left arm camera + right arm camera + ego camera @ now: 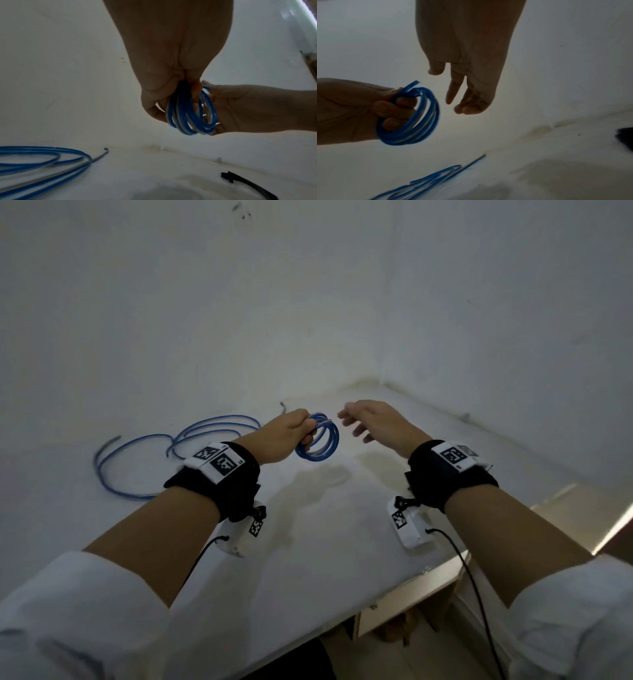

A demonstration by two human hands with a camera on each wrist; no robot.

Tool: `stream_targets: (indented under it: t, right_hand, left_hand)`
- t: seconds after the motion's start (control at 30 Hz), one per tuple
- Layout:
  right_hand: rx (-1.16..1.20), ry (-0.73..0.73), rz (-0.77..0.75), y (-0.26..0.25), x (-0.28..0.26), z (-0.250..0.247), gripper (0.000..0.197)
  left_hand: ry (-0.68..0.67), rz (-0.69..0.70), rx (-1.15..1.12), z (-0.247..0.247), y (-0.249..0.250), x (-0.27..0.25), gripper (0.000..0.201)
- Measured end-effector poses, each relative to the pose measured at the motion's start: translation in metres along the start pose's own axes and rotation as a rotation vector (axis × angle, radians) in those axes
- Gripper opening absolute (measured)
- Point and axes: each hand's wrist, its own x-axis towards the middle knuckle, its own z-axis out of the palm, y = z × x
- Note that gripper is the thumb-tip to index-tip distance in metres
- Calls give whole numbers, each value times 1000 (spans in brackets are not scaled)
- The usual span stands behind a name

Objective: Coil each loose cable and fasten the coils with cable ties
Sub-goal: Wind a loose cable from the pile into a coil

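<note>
My left hand [291, 436] grips a small coil of blue-and-clear cable [320, 445] above the white table, fingers curled through its loops; the same coil [192, 115] fills the left wrist view, and its cut end sticks up from the coil [412, 117] in the right wrist view. My right hand [373, 422] hovers just right of the coil with relaxed fingers [452, 93], holding nothing. A second blue cable [164, 453] lies loose in wide loops on the table at the left. Black cable ties [247, 185] lie on the table below the hands.
The white table [325, 535] meets white walls in a corner at the back. Its front edge runs diagonally at lower right, with the floor beyond. Wrist camera cords hang under both forearms.
</note>
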Motion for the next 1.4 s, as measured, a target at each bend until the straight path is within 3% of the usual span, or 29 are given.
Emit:
stream_targets:
  t: [0.07,0.17,0.33,0.43,0.7,1.0,1.23,1.4]
  right_hand:
    - [-263,48,19,18,-4,-27,19]
    - [-688,-57,129,46,-11,-61,24]
    - [-950,-269,233,68,-28,-76,32]
    - [-998,-293,212,76,-31,-75,29]
    - [-854,-270,146,83,-27,-74,14]
    - [-628,-265,88,77,-22,-66,18]
    - [-407,-113,71,68,-22,-61,8]
    - [-69,-25,92,59,-21,-55,10]
  left_hand:
    - [11,15,2,11,4,7,28]
    - [23,21,5,24,8,16,31]
    - [26,25,-33,41,7,25,31]
    - [18,25,-33,47,7,27,30]
    - [12,36,-8,48,5,28,29]
    - [15,34,42,46,4,27,28]
    - [39,32,54,43,0,26,29]
    - [66,29,69,39,-4,25,29]
